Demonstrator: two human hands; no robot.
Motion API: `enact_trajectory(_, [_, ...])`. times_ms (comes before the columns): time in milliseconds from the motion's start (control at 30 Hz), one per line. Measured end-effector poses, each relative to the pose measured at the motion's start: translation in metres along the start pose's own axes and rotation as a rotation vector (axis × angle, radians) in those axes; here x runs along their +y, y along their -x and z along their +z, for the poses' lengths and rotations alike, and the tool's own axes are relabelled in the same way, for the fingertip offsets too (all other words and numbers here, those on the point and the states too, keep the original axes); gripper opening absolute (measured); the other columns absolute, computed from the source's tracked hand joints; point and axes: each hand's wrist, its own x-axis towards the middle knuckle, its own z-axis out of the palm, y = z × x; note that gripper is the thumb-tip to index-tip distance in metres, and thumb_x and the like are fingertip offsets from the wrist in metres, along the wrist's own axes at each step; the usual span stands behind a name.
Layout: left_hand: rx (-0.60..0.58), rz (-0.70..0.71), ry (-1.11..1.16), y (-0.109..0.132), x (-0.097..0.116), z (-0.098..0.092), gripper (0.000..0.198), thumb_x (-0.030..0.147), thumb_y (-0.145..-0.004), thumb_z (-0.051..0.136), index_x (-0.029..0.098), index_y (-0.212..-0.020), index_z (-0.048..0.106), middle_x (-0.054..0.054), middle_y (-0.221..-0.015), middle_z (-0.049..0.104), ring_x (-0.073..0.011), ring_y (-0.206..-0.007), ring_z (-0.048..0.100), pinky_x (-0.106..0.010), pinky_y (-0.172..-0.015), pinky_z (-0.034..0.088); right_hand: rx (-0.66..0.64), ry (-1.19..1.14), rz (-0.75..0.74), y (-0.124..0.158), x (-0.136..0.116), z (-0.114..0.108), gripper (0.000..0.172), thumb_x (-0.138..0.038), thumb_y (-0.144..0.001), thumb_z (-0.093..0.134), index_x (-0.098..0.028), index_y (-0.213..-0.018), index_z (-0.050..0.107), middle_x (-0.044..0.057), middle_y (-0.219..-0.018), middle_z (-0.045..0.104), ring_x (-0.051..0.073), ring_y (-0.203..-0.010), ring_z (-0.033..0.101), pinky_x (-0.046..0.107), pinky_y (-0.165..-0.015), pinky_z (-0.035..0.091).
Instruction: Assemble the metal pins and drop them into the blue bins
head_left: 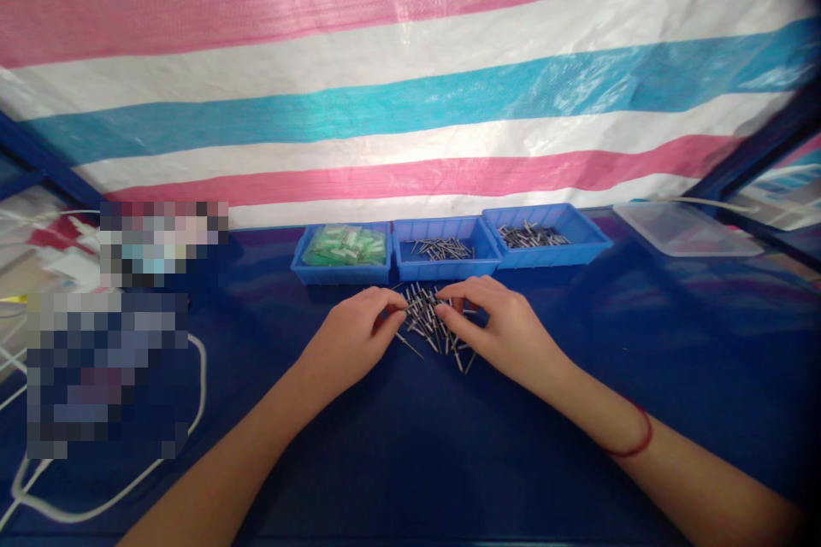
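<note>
A loose pile of blind rivets, thin metal pins with thicker sleeves, lies on the dark blue table in front of me. At its left edge my left hand is closed, thumb and forefinger pinched on a rivet. My right hand reaches in from the other side, its thumb and forefinger also closed at the rivets; the fingertips partly hide what they grip. Behind the pile stands a blue bin with more rivets. To its right another blue bin holds rivets too.
A left-hand blue bin holds green-tinted plastic packets. At the back right lies a clear plastic lid. A white cable loops over the table on the left, by blurred-out items. A striped plastic sheet hangs behind.
</note>
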Motion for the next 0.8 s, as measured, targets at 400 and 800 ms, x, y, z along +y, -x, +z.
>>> enact_trajectory(400, [-0.041,-0.13,0.479,0.002,0.017,0.022,0.02,0.036,-0.086,0.056,0.017,-0.09,0.06,0.0,-0.077,0.064,-0.0104,-0.062,0.056,-0.02,-0.057,0.043,0.027,-0.409,0.135,0.007,-0.014,0.007,0.018,-0.035,-0.084,0.059,-0.018,-0.08,0.066,0.001,-0.068,0.061,0.013,-0.061,0.051,0.027,-0.056,0.042])
enact_trajectory(800, [0.006,-0.121,0.4,0.001,0.016,0.019,0.022,0.039,-0.085,0.058,0.018,-0.088,0.063,-0.001,-0.08,0.064,-0.0122,-0.066,0.056,-0.021,-0.058,0.043,0.038,-0.331,0.015,0.008,-0.019,0.001,0.009,-0.023,-0.083,0.057,-0.02,-0.083,0.066,0.002,-0.072,0.062,0.013,-0.062,0.054,0.026,-0.056,0.043])
